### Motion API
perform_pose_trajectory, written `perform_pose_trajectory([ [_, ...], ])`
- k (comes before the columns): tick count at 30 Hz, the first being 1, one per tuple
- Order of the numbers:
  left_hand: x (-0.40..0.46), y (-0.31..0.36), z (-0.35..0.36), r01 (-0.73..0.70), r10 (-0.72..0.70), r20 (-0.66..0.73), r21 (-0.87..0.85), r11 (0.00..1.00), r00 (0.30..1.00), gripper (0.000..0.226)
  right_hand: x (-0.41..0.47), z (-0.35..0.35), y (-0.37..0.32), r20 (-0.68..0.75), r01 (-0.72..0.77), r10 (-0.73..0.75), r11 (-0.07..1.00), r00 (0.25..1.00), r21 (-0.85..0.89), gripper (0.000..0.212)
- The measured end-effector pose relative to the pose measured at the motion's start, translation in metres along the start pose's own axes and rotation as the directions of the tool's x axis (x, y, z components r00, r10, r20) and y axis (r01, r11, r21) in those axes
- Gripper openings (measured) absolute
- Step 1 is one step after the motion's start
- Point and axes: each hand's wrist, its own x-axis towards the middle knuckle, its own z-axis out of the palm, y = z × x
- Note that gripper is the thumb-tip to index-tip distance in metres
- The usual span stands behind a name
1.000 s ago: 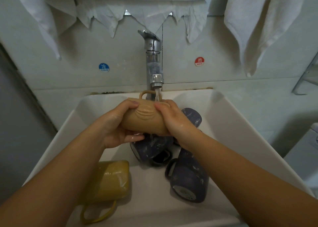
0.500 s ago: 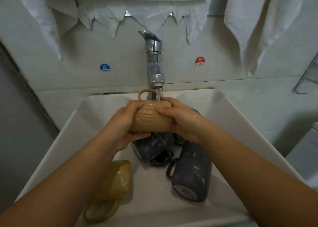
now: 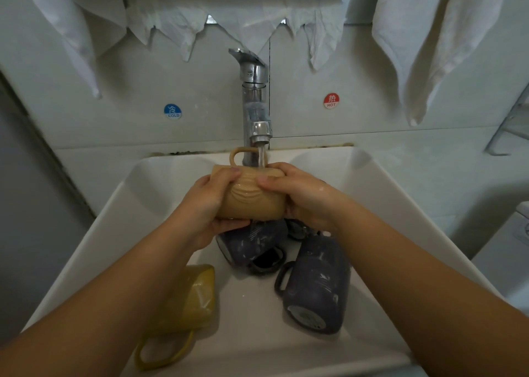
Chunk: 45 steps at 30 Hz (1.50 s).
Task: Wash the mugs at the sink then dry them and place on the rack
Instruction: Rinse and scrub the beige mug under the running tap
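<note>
Mugs: five visible, all within the sink; one held under the tap, four lying in the basin.
Sink (image 3: 395, 193): white, rectangular, deep basin, filling the middle and near part of the view.
Towels (image 3: 429, 47): white cloths hanging along the far wall above the tap, one long piece at far right.
Tap (image 3: 254, 102): chrome, upright at the far centre of the sink, water running from its spout.
Dark blue mug, near right (image 3: 317, 285): on its side, base toward the viewer, handle to the left.
Dark blue mug, centre (image 3: 252, 240): on its side beneath the held mug; a further dark mug (image 3: 297, 229) lies mostly hidden behind it.
Yellow mug (image 3: 197, 296): near left, on its side, partly behind the left forearm, handle nearest the viewer.
Tan mug (image 3: 252, 202): held sideways above the basin, handle on the far side, water striking its upper side.
Left hand (image 3: 206, 205): fingers curled round the tan mug's left end.
Right hand (image 3: 303, 196): grips the tan mug's right end, thumb across the ribbed side.
Wall stickers: blue COLD sticker (image 3: 172, 111) left of the tap, red HOT sticker (image 3: 331, 101) right.
</note>
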Motion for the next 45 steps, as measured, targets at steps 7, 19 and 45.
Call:
perform_pose_trajectory([
  [7, -0.003, 0.002, 0.001, 0.025, -0.025, 0.020, -0.025, 0.999, 0.999, 0.022, 0.008, 0.007, 0.001, -0.093, -0.023, 0.019, 0.999, 0.996, -0.042, 0.044],
  [19, -0.005, 0.008, -0.005, 0.128, -0.139, -0.065, -0.150, 0.980, 0.988, 0.023, 0.009, 0.019, 0.006, -0.107, 0.065, -0.076, 0.993, 0.991, -0.100, 0.022],
  [45, 0.002, 0.007, -0.020, 0.058, -0.068, 0.104, 0.102, 0.993, 0.992, 0.048, 0.000, 0.016, 0.004, -0.153, -0.036, 0.022, 0.995, 0.988, -0.090, 0.059],
])
